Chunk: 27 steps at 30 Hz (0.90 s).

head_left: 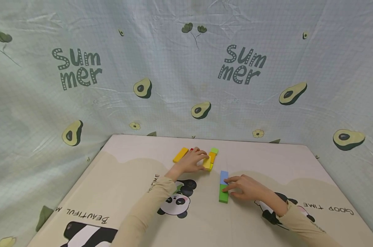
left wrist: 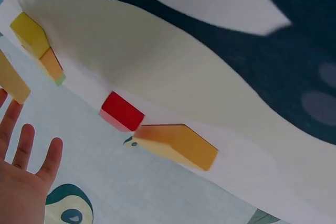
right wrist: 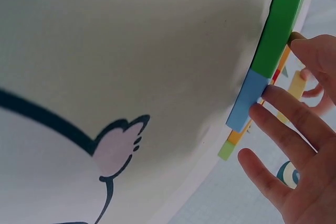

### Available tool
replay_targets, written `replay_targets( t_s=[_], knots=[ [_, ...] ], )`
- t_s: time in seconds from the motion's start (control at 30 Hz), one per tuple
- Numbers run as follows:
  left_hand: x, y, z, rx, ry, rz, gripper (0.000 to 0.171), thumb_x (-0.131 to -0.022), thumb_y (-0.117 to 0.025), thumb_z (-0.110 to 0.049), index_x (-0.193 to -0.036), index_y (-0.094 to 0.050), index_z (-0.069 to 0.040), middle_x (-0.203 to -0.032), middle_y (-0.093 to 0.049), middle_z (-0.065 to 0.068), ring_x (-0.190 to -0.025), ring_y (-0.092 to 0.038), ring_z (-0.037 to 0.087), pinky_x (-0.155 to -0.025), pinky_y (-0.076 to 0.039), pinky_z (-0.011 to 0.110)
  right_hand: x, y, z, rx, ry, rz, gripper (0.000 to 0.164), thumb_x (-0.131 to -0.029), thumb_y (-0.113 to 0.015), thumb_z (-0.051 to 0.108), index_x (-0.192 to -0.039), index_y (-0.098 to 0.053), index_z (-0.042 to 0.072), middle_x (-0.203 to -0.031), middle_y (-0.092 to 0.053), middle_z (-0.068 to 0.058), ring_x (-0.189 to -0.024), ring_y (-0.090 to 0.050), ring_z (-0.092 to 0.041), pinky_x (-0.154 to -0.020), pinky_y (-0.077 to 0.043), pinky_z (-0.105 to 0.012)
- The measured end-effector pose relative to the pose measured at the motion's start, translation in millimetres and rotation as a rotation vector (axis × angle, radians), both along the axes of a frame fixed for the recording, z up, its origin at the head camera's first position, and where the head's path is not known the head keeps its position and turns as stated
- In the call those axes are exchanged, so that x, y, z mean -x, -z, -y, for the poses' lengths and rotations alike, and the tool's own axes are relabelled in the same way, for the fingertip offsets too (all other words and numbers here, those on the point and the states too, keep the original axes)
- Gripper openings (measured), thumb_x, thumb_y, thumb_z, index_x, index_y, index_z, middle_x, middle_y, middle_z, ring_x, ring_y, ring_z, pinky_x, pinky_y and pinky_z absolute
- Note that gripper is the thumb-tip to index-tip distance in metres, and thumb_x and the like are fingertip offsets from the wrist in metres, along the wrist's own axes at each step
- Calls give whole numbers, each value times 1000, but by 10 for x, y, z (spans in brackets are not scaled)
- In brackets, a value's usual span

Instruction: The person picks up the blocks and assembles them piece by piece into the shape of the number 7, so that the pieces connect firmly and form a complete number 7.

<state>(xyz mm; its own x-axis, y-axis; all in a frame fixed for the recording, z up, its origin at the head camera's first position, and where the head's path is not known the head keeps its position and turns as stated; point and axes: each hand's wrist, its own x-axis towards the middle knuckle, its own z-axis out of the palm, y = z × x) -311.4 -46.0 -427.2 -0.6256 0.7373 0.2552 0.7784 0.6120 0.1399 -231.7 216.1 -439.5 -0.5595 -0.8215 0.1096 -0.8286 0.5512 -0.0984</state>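
Observation:
My left hand [head_left: 191,162] pinches a pale yellow block [head_left: 206,163] just beside a short row at the back of the table. In that row are a lime green block [head_left: 214,150], an orange block [head_left: 212,157] and a yellow block [head_left: 211,167]. My right hand [head_left: 249,187] touches two blocks standing end to end, a blue block [head_left: 224,176] and a green block [head_left: 223,195]. In the right wrist view its thumb meets the side of the green block [right wrist: 278,30], while extended fingertips rest against the blue block [right wrist: 248,100].
Left of my left hand lie a yellow-orange block [head_left: 180,155] and a red block [left wrist: 122,111], the red one mostly hidden in the head view. A panda-printed cloth [head_left: 118,192] covers the table. Behind it hangs a curtain [head_left: 174,68] with avocado prints.

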Motion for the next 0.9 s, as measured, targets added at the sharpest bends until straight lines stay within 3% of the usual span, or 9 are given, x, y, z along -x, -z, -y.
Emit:
replay_targets(
  t_s=[0.3,0.5,0.7,0.9],
  knots=[
    [30,34,-199,38,5,16,46,-80,-64,-33,-120,-54,-12,-122,-54,3,-105,-42,18,-90,-39,28,-22,-9,-7,-28,33,38,29,-83,-60,18,-108,-64,31,-119,-60,-7,-107,-57,-23,-77,-46,-41],
    [59,45,-331,60,-14,34,44,-81,-63,-33,-120,-55,-14,-124,-53,3,-109,-41,19,-89,-40,33,-30,-20,-7,-22,26,38,28,-83,-59,18,-108,-64,30,-119,-60,-7,-106,-57,-23,-77,-47,-40],
    [93,87,-426,78,-30,-6,43,-80,-63,-34,-117,-56,-15,-122,-54,2,-107,-43,19,-84,-42,34,-21,-18,-4,-10,1,17,28,-83,-60,17,-107,-65,29,-118,-60,-9,-105,-58,-23,-76,-48,-39],
    [97,113,-497,80,-43,7,43,-80,-63,-35,-118,-56,-14,-123,-54,2,-108,-43,19,-84,-42,35,-32,-24,5,-25,29,31,28,-83,-60,18,-108,-65,31,-119,-60,-8,-107,-57,-24,-77,-46,-42]
  ],
)
